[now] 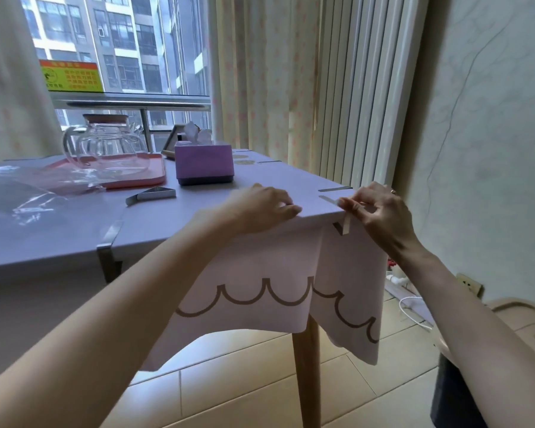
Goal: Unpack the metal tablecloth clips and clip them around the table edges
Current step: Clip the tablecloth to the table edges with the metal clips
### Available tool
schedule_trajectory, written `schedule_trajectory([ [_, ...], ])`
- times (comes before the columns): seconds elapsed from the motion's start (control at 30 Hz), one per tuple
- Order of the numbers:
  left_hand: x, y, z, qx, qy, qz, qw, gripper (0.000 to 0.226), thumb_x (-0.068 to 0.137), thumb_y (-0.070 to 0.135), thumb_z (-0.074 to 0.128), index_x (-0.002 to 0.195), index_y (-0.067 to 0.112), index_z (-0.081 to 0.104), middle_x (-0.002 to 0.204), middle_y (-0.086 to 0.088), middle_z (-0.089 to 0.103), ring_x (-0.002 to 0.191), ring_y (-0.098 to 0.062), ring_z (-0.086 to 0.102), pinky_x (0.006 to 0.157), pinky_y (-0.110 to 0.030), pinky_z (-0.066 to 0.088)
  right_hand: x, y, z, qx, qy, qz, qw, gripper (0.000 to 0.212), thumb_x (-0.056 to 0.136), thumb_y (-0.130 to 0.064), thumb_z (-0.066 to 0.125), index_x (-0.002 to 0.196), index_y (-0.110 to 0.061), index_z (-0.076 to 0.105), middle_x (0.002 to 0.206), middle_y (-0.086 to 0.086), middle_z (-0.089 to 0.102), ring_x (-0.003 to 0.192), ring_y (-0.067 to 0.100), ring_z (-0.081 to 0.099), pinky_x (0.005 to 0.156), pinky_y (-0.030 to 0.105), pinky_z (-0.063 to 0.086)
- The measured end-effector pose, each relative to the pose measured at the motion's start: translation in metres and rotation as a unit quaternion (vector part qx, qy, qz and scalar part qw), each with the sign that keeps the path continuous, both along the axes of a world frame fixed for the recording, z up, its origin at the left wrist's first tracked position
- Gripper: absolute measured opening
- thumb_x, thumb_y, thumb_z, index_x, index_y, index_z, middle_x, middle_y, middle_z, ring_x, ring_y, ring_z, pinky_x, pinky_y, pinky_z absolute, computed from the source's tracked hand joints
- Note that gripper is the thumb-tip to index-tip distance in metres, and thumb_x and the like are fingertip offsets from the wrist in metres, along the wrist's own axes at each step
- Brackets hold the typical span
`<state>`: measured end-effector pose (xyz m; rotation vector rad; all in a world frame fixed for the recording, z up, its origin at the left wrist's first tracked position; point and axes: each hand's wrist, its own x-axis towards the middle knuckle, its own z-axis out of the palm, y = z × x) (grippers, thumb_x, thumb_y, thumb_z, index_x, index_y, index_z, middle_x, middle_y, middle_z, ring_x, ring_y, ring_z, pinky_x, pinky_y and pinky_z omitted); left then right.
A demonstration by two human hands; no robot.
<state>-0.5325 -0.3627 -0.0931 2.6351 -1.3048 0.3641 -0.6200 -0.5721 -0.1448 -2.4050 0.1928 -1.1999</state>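
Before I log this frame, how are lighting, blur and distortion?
Head view: window daylight backlights the table, no harsh shadows; wide-angle bend bows the curtain; soft glare on the glass teapot; right hand pinching the clip is slightly soft but readable.
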Motion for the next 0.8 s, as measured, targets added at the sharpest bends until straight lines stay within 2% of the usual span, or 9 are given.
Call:
schedule_trajectory([
  [0.07,0.003,0.025,0.004,0.017,-0.024,0.032,0.999,0.044,0.092,0.055,0.038,0.122,0.029,0.058,0.12,0.001,0.06,0.107,-0.019,0.053,0.078,-0.028,0.041,0.002,0.002,0.005,-0.047,0.022,-0.035,0.998,0.066,0.07,-0.076,0.038,0.075,-0.017,0.065,0.08,-0.003,0.052,0.084,0.018,0.049,0.07,0.028,0.028],
  [0.2,0.012,0.087,0.01,0.051,-0.034,0.102,0.993,0.057,0.082,0.069,0.038,0.108,0.028,0.066,0.109,-0.002,0.065,0.096,-0.02,0.057,0.085,-0.034,0.049,0.01,0.012,0.015,-0.153,0.08,-0.09,0.981,0.078,0.069,-0.081,0.022,0.079,-0.018,0.065,0.082,-0.001,0.051,0.088,0.026,0.055,0.068,0.029,0.031],
  [0.3,0.016,0.126,0.012,0.053,-0.017,0.125,0.991,0.076,0.063,0.079,0.03,0.102,0.027,0.069,0.109,0.002,0.067,0.096,-0.02,0.058,0.087,-0.034,0.049,0.014,0.026,0.025,-0.185,0.142,-0.11,0.966,0.06,0.08,-0.075,0.041,0.079,-0.02,0.064,0.086,0.0,0.053,0.095,0.028,0.056,0.071,0.03,0.034],
  [0.37,0.016,0.141,0.014,0.043,0.003,0.116,0.992,0.079,0.059,0.084,0.029,0.096,0.028,0.07,0.102,0.004,0.066,0.089,-0.016,0.056,0.085,-0.032,0.047,0.018,0.04,0.035,-0.195,0.18,-0.101,0.959,0.044,0.085,-0.062,0.049,0.094,-0.023,0.068,0.101,0.003,0.061,0.104,0.027,0.055,0.079,0.034,0.037],
  [0.47,0.019,0.155,0.015,0.025,0.022,0.114,0.993,0.082,0.057,0.088,0.032,0.099,0.028,0.068,0.105,0.004,0.065,0.094,-0.017,0.055,0.089,-0.034,0.046,0.032,0.073,0.043,-0.23,0.194,-0.043,0.953,0.028,0.092,-0.044,0.051,0.111,-0.028,0.066,0.118,0.001,0.06,0.115,0.024,0.051,0.09,0.035,0.036],
  [0.6,0.023,0.183,0.012,-0.024,0.064,0.089,0.994,0.083,0.052,0.092,0.039,0.101,0.033,0.067,0.104,0.004,0.065,0.098,-0.016,0.058,0.092,-0.038,0.047,0.059,0.128,0.045,-0.258,0.194,0.071,0.944,0.024,0.096,-0.032,0.05,0.111,-0.026,0.067,0.118,0.0,0.064,0.11,0.022,0.055,0.09,0.035,0.044],
  [0.7,0.021,0.204,0.009,-0.073,0.057,0.072,0.993,0.062,0.064,0.078,0.046,0.097,0.031,0.07,0.103,0.004,0.069,0.095,-0.015,0.061,0.089,-0.033,0.047,0.078,0.167,0.05,-0.249,0.21,0.122,0.938,0.026,0.096,-0.032,0.05,0.116,-0.029,0.064,0.122,0.0,0.064,0.11,0.023,0.057,0.094,0.035,0.045],
  [0.8,0.019,0.223,0.003,-0.094,0.014,0.079,0.992,0.029,0.085,0.038,0.058,0.105,0.023,0.071,0.107,0.004,0.069,0.091,-0.011,0.061,0.081,-0.023,0.042,0.105,0.199,0.054,-0.273,0.223,0.105,0.93,0.036,0.096,-0.033,0.048,0.131,-0.03,0.052,0.133,0.004,0.057,0.119,0.027,0.053,0.095,0.037,0.042],
])
